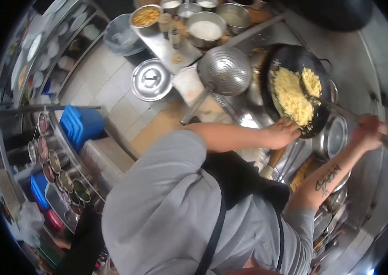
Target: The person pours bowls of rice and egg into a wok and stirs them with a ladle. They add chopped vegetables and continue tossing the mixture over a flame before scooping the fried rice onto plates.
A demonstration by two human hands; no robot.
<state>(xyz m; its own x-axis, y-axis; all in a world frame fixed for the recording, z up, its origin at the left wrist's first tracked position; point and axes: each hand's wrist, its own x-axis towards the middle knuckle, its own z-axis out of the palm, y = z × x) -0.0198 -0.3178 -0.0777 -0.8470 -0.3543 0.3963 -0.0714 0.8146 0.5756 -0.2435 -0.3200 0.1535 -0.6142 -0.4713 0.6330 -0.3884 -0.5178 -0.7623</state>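
Observation:
Against the near rim of a black wok point(274, 103) lies my left hand point(283, 133), its fingers closed at the edge; the exact grip is partly hidden. Yellow fried rice point(291, 94) fills the wok's middle, with grains scattered up the wall. My right hand point(369, 132) is wrapped around the long handle of a ladle point(336, 108). The ladle's bowl is inside the wok and carries a heap of the rice. Below my left hand, a wooden handle point(275, 158) points down toward the apron.
A perforated strainer point(225, 68) rests left of the wok. Pots of white contents point(207, 28) and a container of orange-yellow pieces point(146, 17) stand behind. A lidded pot point(151, 79), blue bin point(81, 126) and dish shelves point(72, 48) are left; a metal pot point(336, 135) sits right.

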